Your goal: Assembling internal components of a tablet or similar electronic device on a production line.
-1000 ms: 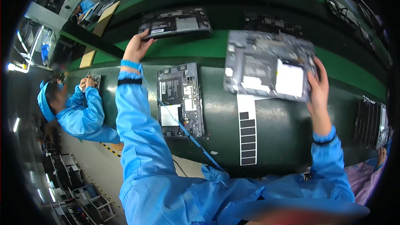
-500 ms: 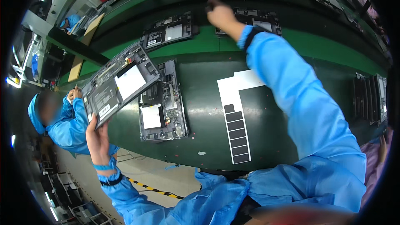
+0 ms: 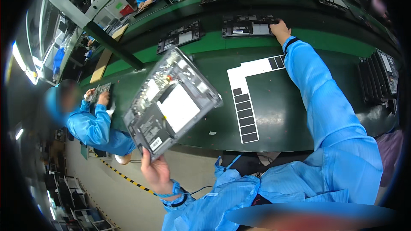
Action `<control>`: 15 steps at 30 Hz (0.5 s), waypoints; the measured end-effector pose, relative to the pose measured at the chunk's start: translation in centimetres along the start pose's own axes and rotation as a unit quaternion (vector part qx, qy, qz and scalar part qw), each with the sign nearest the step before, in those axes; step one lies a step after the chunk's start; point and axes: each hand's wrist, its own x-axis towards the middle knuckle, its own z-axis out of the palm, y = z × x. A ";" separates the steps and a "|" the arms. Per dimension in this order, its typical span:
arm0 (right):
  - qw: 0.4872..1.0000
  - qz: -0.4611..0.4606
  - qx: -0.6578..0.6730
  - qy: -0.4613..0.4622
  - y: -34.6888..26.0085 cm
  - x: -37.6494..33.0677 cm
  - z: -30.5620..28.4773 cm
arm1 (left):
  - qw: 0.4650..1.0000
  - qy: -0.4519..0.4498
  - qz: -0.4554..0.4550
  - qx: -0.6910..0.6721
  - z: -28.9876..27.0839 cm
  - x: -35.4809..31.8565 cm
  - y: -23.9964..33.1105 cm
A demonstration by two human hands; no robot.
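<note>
The left hand (image 3: 157,172) pinches the near corner of an opened laptop base (image 3: 171,102), holding it tilted in the air off the tabletop's (image 3: 282,115) near left edge. The right hand (image 3: 280,29) rests, fingers curled, on another open laptop base (image 3: 248,26) at the far edge. The stiff, flat shell looks fairly light, but its exposed boards seem fragile, so gripping by the rim seems safest.

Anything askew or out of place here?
Only the open laptop chassis in the left hand, held tilted off the belt edge by one corner. The right hand touches another chassis lying flat.
</note>
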 end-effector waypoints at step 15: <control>0.821 -0.136 0.543 0.112 -2.9 -6.6 -16.7 | 0.976 -0.106 -0.182 0.053 3.7 -4.1 -4.9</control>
